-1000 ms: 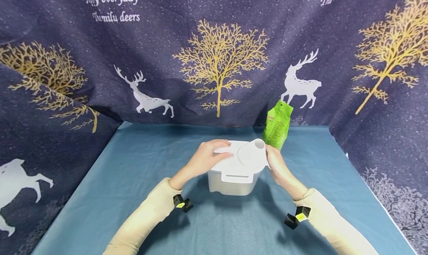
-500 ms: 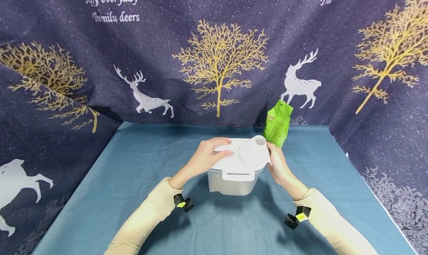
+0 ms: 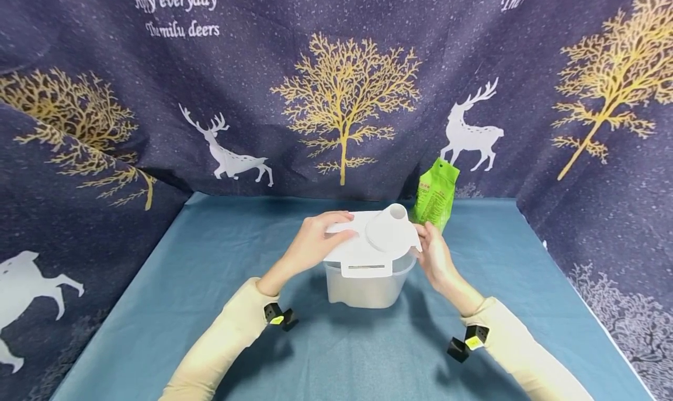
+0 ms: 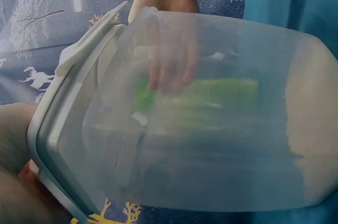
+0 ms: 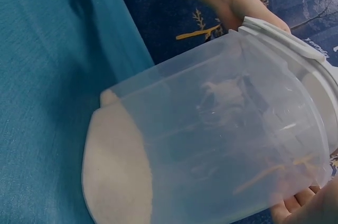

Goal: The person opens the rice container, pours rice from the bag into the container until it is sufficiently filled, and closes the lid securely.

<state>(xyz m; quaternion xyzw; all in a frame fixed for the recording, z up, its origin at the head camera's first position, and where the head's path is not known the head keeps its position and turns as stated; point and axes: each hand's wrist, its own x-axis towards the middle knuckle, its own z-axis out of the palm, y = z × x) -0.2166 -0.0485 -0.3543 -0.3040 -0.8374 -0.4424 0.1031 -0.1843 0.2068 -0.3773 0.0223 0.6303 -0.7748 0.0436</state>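
lid (image 3: pixel 368 244) is being raised off the container (image 3: pixel 366 284), front edge now clear of the rim | left hand (image 3: pixel 314 243) and right hand (image 3: pixel 433 255) are gripping its sides | container is resting on the tabletop (image 3: pixel 210 284), apparently empty

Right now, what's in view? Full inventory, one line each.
container: 1, clear plastic, centre of the table
lid: 1, white with a round spout, on the container's top, near edge looks raised off the rim
pouch: 1, green, standing behind the container to the right
table cover: 1, teal cloth
backdrop: 1, dark blue with gold trees and white deer, behind and at both sides
wrist cameras: 2, black, one on each forearm
sleeves: 2, cream
left hand: 1, on the lid's left side
right hand: 1, at the lid's right edge
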